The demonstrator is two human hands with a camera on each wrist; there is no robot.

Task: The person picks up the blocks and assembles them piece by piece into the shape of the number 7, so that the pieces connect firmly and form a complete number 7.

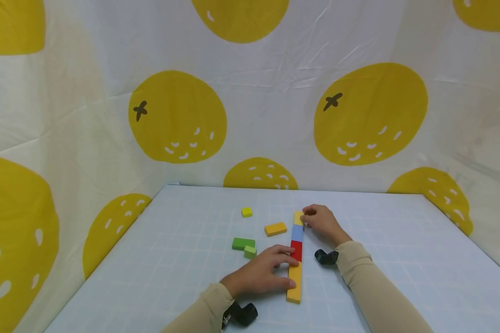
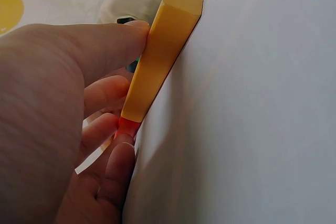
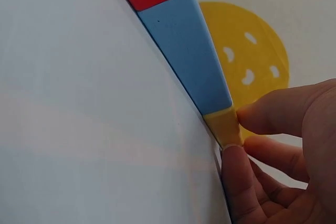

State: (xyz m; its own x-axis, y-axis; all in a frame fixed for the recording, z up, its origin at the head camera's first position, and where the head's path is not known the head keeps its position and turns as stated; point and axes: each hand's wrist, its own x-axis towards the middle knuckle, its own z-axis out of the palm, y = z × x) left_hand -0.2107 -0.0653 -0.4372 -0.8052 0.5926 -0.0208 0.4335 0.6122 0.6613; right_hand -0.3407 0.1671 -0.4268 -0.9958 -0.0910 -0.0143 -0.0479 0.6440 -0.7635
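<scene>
Right of the frame's centre, in its lower half, a row of four blocks [image 1: 297, 234] runs up the pale tabletop [image 1: 150, 263]: a long orange block [image 1: 294, 294] nearest me, then a red block [image 1: 298, 249], a blue block [image 1: 297, 230] and a pale yellow block [image 1: 298, 217]. My left hand [image 1: 259, 272] lies along the row's left side, fingers apart, tips against the orange and red pieces. My right hand [image 1: 321, 222] has bent fingers, pinching the pale yellow end. I'd judge them light, stiff and smooth, hard to break but quick to skid, best held by their long sides. Left of the row lie a shorter orange block [image 1: 275, 229], a small bright yellow block [image 1: 246, 212], a green block [image 1: 242, 243] and a light green block [image 1: 250, 252]; whether the greens touch, I can't tell. My fingertips hide part of the red and the pale yellow; the left wrist view leaves just a sliver of red, and the right one crops it at the top.
</scene>
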